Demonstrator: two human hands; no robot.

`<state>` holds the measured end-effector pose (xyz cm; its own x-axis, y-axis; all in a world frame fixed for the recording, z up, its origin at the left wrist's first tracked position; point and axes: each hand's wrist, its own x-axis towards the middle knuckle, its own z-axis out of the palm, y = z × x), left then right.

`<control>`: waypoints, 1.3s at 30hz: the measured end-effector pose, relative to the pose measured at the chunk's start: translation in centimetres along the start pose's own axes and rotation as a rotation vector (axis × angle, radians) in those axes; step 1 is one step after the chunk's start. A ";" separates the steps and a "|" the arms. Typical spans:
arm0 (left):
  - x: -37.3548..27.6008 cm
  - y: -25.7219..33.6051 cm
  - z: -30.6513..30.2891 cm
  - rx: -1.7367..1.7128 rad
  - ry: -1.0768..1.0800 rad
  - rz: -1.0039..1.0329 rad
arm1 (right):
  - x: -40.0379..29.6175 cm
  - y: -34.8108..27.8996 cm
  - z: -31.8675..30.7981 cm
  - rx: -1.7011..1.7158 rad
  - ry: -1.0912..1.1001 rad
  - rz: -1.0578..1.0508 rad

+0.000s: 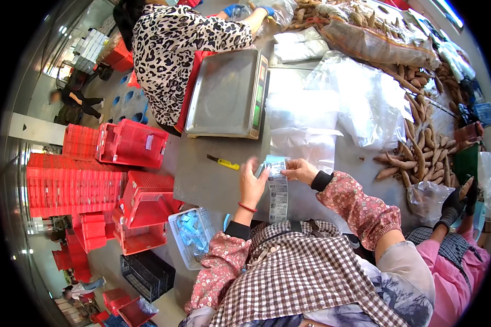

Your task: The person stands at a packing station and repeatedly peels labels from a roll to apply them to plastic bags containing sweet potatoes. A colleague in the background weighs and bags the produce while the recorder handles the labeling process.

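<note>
Both my hands hold a strip of printed labels (278, 196) that hangs down over the metal table's front edge towards my apron. My left hand (253, 182), with a red cord bracelet at its wrist, has thumb and fingers at the strip's upper left end, where light blue backing shows. The fingers of my right hand (298, 169) pinch the strip's upper right edge. Left of my hands lies a yellow-handled knife (228, 164) with its dark blade out. Beyond it stands a weighing scale (225, 94) with a bare metal pan. Clear plastic bags (302, 110) lie just past my right hand.
Long root tubers (429, 155) and a large sack (376, 41) cover the table's right side. A co-worker in a leopard-print top (188, 53) works across; another in pink (442, 261) is at the right. Red crates (77, 184) and a white basket of blue scraps (192, 237) stand left.
</note>
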<state>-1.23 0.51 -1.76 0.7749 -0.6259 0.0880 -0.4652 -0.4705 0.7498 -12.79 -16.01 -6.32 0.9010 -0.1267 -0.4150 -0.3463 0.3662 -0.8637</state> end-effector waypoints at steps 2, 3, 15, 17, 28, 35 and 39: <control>1.1 3.4 -2.1 0.093 0.011 0.278 | -0.2 0.3 0.0 -0.036 -0.103 -0.090; 1.5 4.3 -2.5 0.137 0.028 0.418 | -0.3 0.1 0.1 -0.062 -0.161 -0.139; 3.1 0.0 3.7 -0.289 -0.330 -0.023 | 0.3 -2.3 -4.1 -0.606 0.170 -0.281; 4.0 -2.2 5.5 -0.201 -0.375 -0.053 | 0.8 -3.8 -5.1 -0.558 0.385 -0.546; 5.3 -6.0 9.6 -0.401 -0.325 -0.396 | -0.2 -0.3 -3.5 -1.402 0.151 -0.780; 4.6 -5.0 5.9 -0.641 -0.533 -0.672 | 1.1 4.1 -3.3 -1.012 0.088 -0.476; 2.9 -4.7 4.6 -0.587 -0.523 -0.660 | 0.1 1.8 -2.6 -1.159 0.269 -0.512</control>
<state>1.22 -1.93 -7.98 0.4517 -0.6115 -0.6497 0.3773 -0.5289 0.7602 -13.94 -17.73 -8.65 0.9639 -0.2438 0.1074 -0.1246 -0.7688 -0.6273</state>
